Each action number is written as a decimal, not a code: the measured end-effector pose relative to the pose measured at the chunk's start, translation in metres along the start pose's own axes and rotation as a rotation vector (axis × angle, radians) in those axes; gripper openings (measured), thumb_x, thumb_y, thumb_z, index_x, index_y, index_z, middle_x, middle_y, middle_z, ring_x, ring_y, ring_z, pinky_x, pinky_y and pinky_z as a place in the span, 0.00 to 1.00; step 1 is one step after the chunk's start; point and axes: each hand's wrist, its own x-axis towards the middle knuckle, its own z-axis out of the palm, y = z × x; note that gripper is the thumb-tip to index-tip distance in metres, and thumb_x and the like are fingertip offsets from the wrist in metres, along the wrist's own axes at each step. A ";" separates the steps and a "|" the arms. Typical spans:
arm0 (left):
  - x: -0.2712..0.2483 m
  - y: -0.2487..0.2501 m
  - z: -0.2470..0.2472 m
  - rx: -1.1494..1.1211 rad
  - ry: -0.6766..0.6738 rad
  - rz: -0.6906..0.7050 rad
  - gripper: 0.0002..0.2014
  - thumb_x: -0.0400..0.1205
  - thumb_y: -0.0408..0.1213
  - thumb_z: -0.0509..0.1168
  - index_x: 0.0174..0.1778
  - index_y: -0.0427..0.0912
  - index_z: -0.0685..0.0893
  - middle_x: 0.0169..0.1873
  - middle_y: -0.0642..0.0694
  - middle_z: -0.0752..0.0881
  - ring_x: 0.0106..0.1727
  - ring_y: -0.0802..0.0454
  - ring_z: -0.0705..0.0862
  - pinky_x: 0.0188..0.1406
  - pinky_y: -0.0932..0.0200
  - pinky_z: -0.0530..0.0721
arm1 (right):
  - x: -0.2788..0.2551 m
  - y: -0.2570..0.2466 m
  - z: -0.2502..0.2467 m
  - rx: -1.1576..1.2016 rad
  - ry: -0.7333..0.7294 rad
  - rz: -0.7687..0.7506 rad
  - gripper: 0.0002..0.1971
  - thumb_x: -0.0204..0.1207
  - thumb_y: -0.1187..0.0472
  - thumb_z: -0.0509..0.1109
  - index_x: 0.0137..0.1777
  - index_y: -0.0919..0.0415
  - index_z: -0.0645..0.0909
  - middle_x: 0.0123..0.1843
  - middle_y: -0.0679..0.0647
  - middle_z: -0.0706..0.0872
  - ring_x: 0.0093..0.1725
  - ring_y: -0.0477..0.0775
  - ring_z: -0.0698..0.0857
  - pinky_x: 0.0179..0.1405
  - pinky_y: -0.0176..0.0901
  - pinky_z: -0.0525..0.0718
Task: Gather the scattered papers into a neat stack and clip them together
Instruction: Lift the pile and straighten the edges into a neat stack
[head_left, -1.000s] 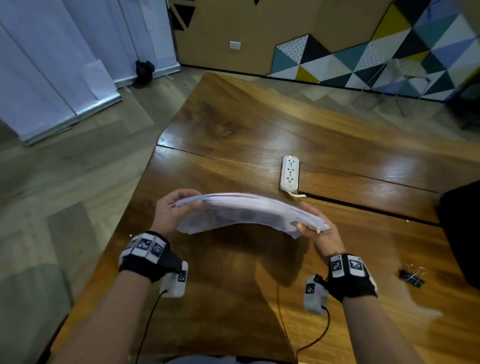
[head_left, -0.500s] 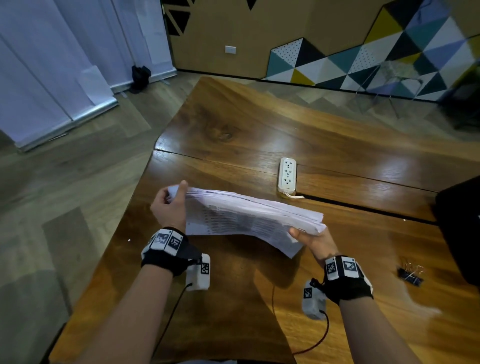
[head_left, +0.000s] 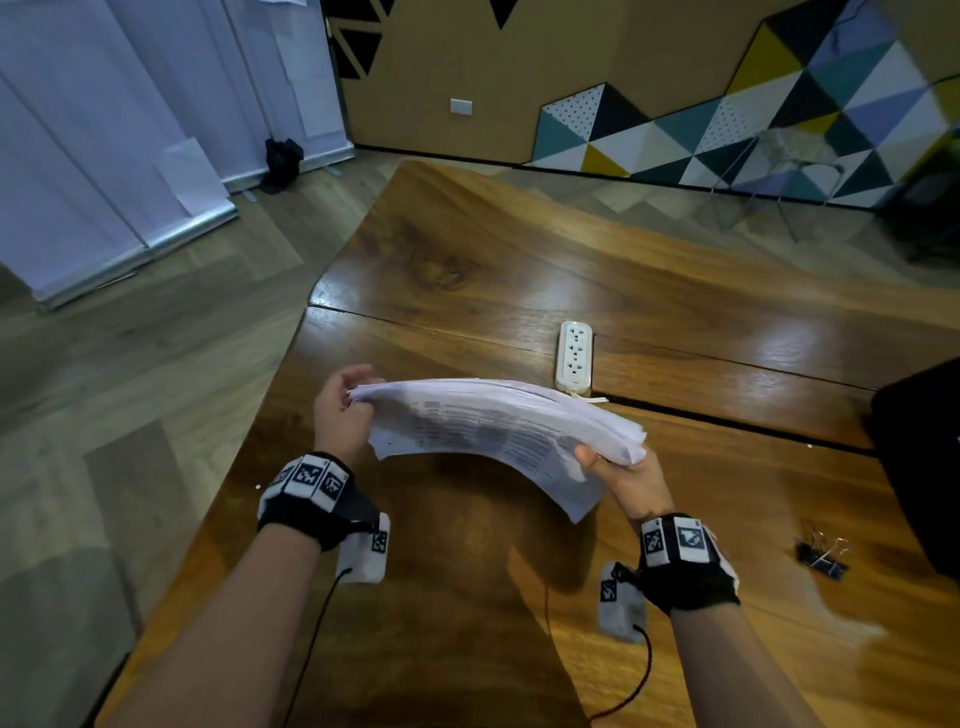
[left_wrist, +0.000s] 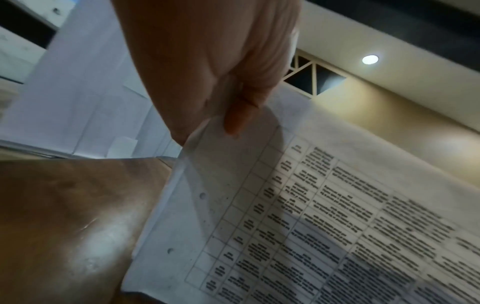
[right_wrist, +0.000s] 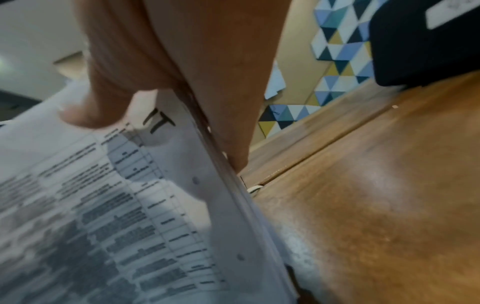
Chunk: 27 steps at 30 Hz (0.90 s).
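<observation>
A thick stack of printed papers (head_left: 498, 431) hangs in the air above the wooden table (head_left: 467, 623), bowed and tilted with its printed face toward me. My left hand (head_left: 343, 410) pinches the stack's left end, thumb on the printed side (left_wrist: 233, 117). My right hand (head_left: 618, 473) grips the right end, thumb on the page (right_wrist: 91, 111) and fingers behind the edge. The pages (left_wrist: 311, 226) carry a table of text and punched holes. A black binder clip (head_left: 823, 558) with wire handles lies on the table to the right of my right wrist.
A white power strip (head_left: 574, 356) lies on the table just beyond the stack, by a seam between table panels. A black object (head_left: 919, 467) sits at the right edge. The table's left edge drops to the wood floor (head_left: 130, 389).
The stack has tipped from nearly flat to its printed face toward me. My left hand turned, thumb side up, and shifted right; my right hand stayed gripping the right end.
</observation>
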 end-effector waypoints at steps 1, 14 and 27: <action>0.001 -0.001 0.001 0.028 -0.021 -0.006 0.20 0.74 0.15 0.54 0.55 0.38 0.82 0.43 0.42 0.85 0.53 0.41 0.83 0.41 0.62 0.80 | 0.002 0.001 0.001 0.019 0.017 0.008 0.16 0.69 0.69 0.76 0.52 0.50 0.84 0.48 0.44 0.89 0.46 0.38 0.88 0.47 0.35 0.86; 0.005 0.005 -0.006 -0.024 -0.033 -0.040 0.18 0.71 0.17 0.57 0.48 0.37 0.86 0.39 0.45 0.85 0.42 0.53 0.80 0.38 0.61 0.79 | -0.010 -0.014 -0.005 -0.614 0.174 -0.461 0.31 0.75 0.62 0.73 0.75 0.40 0.67 0.66 0.47 0.78 0.62 0.39 0.76 0.60 0.39 0.79; 0.007 0.013 0.012 0.287 -0.164 -0.063 0.14 0.75 0.19 0.61 0.51 0.34 0.87 0.48 0.42 0.86 0.50 0.49 0.81 0.47 0.60 0.78 | 0.002 0.007 -0.009 -0.010 0.158 0.090 0.24 0.71 0.69 0.75 0.68 0.58 0.78 0.53 0.56 0.87 0.57 0.56 0.86 0.42 0.30 0.84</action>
